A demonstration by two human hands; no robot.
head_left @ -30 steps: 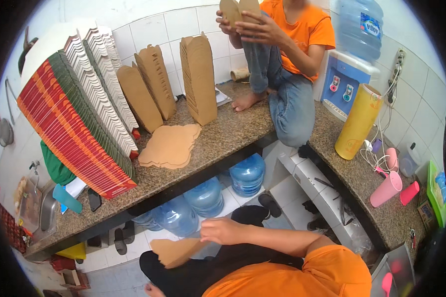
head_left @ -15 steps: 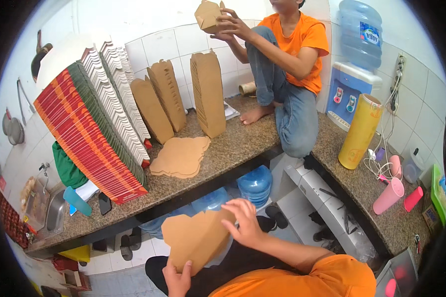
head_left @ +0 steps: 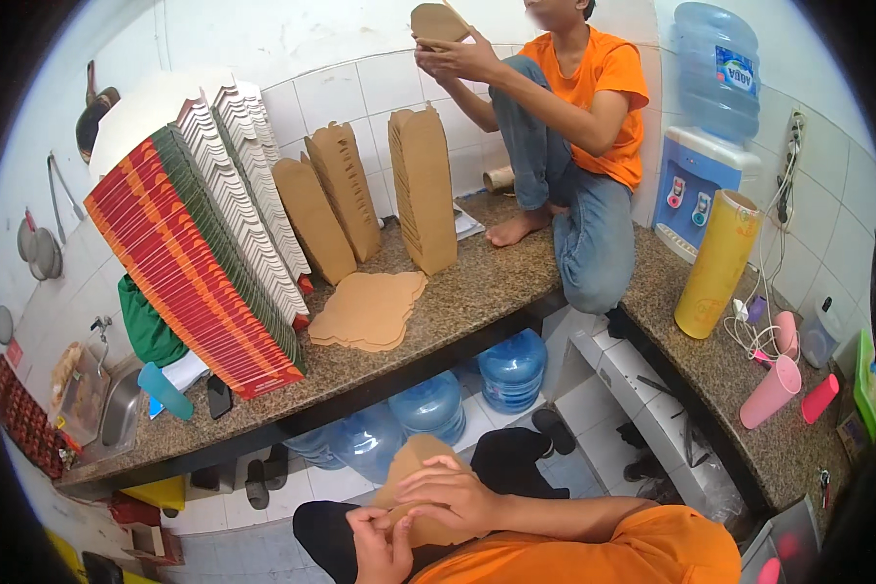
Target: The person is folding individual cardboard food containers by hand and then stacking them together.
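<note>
Brown card blank [head_left: 408, 467], one: over your lap, in front of the counter [head_left: 501, 287]. Your left hand [head_left: 381, 545]: thumb and fingers pinching the blank's edge. Your right hand [head_left: 455, 499]: laid over the blank, fingers bent; whether it grips, you cannot tell. Flat brown blanks [head_left: 368, 310]: on the counter, beside the red-and-green carton stack [head_left: 197, 277]. Brown box [head_left: 440, 23]: in the hands of a co-worker [head_left: 594, 122].

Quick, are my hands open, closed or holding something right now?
Left hand: closed, pinching the edge of a brown cardboard sheet.
Right hand: fingers bent over the same sheet; whether it grips cannot be told.
</note>
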